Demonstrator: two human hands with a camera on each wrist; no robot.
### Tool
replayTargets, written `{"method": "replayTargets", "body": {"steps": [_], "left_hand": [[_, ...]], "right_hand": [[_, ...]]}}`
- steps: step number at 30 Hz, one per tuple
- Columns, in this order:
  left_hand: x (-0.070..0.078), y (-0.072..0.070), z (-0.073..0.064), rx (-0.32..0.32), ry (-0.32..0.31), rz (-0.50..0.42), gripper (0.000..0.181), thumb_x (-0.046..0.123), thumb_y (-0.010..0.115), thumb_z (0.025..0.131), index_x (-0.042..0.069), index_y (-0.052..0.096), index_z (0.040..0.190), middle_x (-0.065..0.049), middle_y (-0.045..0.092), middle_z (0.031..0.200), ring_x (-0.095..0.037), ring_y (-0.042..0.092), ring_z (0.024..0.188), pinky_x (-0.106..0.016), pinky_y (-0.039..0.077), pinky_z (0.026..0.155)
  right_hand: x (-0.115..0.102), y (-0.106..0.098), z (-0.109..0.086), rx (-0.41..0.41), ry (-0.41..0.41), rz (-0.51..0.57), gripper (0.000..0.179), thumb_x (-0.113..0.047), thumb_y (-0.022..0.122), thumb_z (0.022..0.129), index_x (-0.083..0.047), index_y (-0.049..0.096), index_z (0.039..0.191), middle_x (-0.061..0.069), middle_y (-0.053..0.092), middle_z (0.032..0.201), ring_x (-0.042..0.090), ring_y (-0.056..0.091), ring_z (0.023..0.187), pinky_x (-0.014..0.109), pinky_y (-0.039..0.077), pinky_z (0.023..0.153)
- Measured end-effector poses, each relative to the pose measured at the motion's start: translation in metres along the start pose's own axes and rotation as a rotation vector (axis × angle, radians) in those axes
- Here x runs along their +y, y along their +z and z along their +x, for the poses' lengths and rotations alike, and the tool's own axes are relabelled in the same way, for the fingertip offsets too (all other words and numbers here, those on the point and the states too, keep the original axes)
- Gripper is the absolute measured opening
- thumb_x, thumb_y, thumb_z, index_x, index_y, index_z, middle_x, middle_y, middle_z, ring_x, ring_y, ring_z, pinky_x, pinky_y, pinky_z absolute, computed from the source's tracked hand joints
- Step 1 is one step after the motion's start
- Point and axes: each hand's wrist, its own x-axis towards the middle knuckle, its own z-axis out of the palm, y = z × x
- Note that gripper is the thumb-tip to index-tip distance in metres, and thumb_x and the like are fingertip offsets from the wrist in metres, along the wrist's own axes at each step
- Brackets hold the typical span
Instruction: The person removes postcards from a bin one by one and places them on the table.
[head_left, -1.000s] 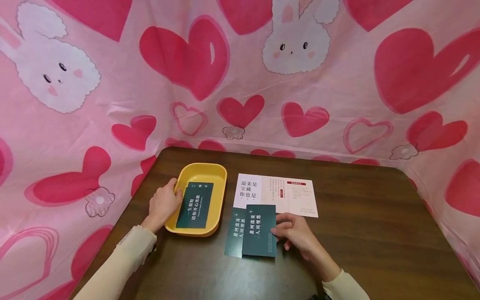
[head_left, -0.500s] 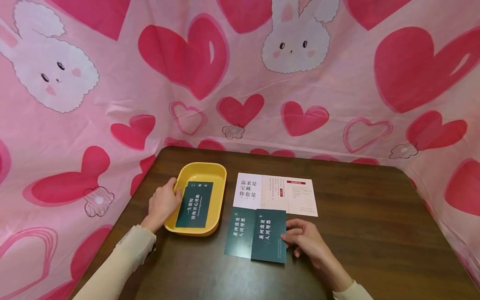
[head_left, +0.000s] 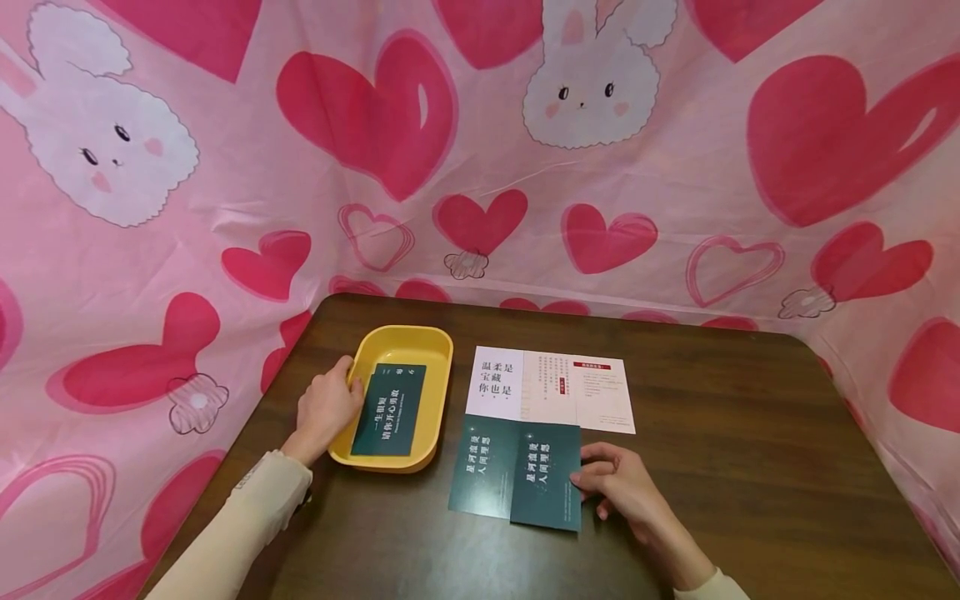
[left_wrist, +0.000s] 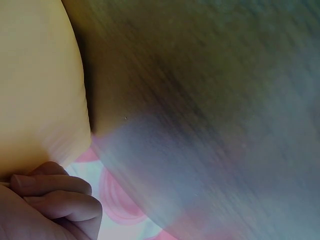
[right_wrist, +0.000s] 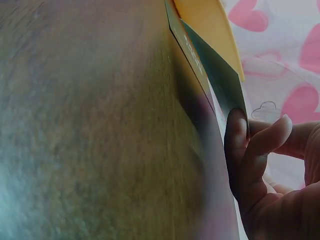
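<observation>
My left hand grips the left rim of a yellow plastic tray; in the left wrist view its fingers curl at the tray's wall. Inside the tray lies a dark green card with white writing. My right hand pinches the right edge of another dark green card. Under this card's left edge shows a matching green card on the table. In the right wrist view, the held card tilts up from the table between thumb and fingers.
Behind the green cards lie a white card with large black characters and a pale pink card with a red label, edge to edge. The dark wooden table is bordered by a pink heart-and-rabbit cloth.
My right hand has moved the held green card rightward and toward me, so more of the matching card and the pink card shows. The left hand and the tray stay put.
</observation>
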Motion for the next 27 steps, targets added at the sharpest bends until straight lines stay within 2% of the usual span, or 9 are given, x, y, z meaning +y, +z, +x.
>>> {"method": "replayTargets", "body": {"steps": [12,19,27], "left_hand": [[0.0008,0.0002,0.0006,-0.001,0.002,0.004,0.051,0.022,0.063,0.104,0.004,0.047,0.148,-0.021,0.068,0.108,-0.03,0.065,0.076,-0.05,0.061,0.077],[0.0,0.0024,0.0038,0.024,0.02,0.04,0.047,0.022,0.061,0.103,0.003,0.05,0.145,-0.024,0.068,0.105,-0.035,0.064,0.077,-0.053,0.057,0.071],[-0.0003,0.002,0.0039,0.02,0.015,0.035,0.047,0.022,0.062,0.103,0.002,0.05,0.145,-0.022,0.068,0.102,-0.033,0.064,0.075,-0.051,0.058,0.07]], "right_hand": [[0.0045,-0.0065,-0.001,-0.011,0.009,-0.003,0.043,-0.004,0.079,0.09,0.008,0.059,0.126,0.012,0.076,0.091,0.022,0.067,0.067,0.024,0.046,0.045],[0.0048,-0.0072,-0.0014,-0.012,0.007,-0.005,0.045,-0.005,0.079,0.089,0.01,0.059,0.126,0.012,0.076,0.09,0.021,0.068,0.067,0.024,0.046,0.045],[0.0043,-0.0073,-0.0024,-0.001,0.021,-0.046,0.044,-0.009,0.077,0.093,0.011,0.058,0.127,0.012,0.076,0.088,0.022,0.069,0.067,0.025,0.047,0.044]]}}
